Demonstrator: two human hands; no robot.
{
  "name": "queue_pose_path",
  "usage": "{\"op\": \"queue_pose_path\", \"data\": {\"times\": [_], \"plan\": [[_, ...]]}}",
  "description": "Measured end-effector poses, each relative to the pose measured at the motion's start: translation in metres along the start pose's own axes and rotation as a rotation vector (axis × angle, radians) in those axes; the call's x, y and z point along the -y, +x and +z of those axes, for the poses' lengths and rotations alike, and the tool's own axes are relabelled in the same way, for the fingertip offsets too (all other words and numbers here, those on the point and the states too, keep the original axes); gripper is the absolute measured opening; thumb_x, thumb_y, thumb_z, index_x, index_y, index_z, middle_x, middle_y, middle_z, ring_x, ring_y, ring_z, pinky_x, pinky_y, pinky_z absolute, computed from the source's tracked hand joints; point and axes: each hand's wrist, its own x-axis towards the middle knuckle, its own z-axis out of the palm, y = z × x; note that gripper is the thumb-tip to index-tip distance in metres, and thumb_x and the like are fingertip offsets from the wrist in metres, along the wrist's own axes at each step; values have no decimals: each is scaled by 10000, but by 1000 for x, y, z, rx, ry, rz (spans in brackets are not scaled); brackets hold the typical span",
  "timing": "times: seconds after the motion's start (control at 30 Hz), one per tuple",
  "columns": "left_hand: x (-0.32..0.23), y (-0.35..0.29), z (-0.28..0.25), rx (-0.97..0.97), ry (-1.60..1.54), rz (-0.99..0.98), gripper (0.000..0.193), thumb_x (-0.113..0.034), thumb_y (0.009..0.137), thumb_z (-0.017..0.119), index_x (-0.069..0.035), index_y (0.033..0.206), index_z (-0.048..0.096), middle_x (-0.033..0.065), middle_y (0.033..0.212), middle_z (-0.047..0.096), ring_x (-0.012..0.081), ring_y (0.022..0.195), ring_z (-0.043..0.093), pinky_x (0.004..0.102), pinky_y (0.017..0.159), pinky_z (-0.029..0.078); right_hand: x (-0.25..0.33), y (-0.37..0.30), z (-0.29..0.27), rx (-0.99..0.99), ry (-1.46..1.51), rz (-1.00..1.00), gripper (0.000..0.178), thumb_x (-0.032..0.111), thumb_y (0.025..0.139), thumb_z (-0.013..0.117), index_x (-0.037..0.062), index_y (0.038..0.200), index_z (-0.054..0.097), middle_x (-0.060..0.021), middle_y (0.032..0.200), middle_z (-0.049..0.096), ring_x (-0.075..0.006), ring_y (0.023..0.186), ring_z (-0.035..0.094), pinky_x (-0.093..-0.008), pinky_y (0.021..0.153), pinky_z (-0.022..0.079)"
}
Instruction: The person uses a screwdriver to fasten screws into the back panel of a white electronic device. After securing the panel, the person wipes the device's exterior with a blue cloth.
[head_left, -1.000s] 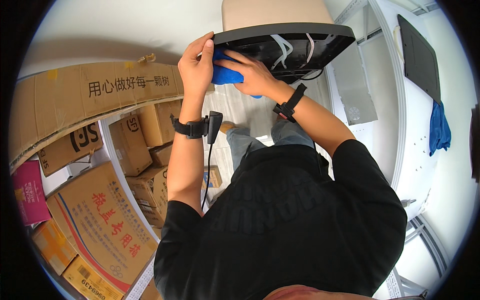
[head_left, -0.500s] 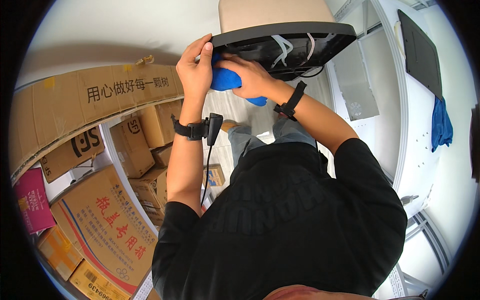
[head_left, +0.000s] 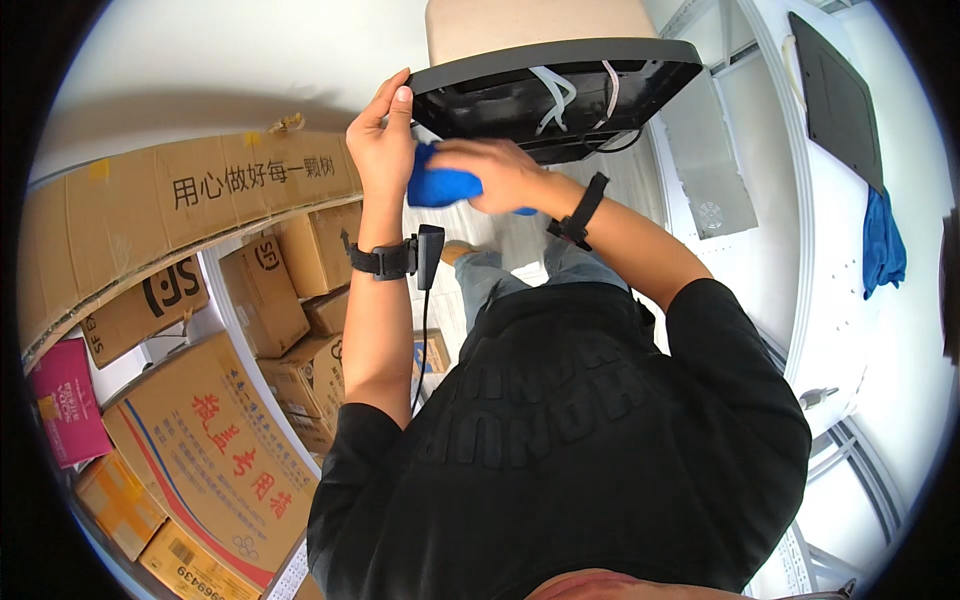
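At the top of the view stands a beige appliance (head_left: 540, 20) with a black frame (head_left: 560, 55); white tubes (head_left: 556, 98) show in its dark hollow. My left hand (head_left: 382, 135) pinches the left corner of that frame between thumb and fingers. A bunched blue cloth (head_left: 440, 187) is in my right hand (head_left: 495, 172), just below the frame and beside my left wrist. Motion smears the right fingers, but they are curled over the cloth. Black straps circle both my wrists, and a cable hangs from the left one.
Shelves with several cardboard boxes (head_left: 215, 450) run along the left, behind a long cardboard strip (head_left: 200, 190). On the right are a white shelf frame (head_left: 795, 200), a dark panel (head_left: 835, 105) and a hanging blue cloth (head_left: 884, 245). A black cable (head_left: 615, 150) loops below the appliance.
My right hand has drawn the blue cloth down, away from the frame's underside and toward me. My left hand keeps its hold on the corner; the frame sits slightly farther left in view.
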Motion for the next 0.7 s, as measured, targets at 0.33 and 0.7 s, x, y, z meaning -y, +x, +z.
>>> {"op": "queue_pose_path", "data": {"times": [0.33, 0.7], "plan": [[0, 0, 1, -4, -53, -53, 266, -165, 935, 637, -18, 1152, 683, 66, 1107, 680, 81, 881, 560, 239, 836, 466, -28, -1, -6, -43, -190, 122, 647, 15, 686, 666, 217, 1287, 533, -111, 1411, 471, -361, 1177, 551, -435, 957, 494], [6, -1, 7, -47, -80, 2, 262, -158, 939, 626, -6, 1145, 681, 92, 1141, 676, 90, 906, 567, 251, 859, 466, -19, 10, 0, 50, -54, 218, 632, 15, 684, 662, 193, 1269, 503, -111, 1376, 486, -376, 1155, 549, -451, 930, 495]]}}
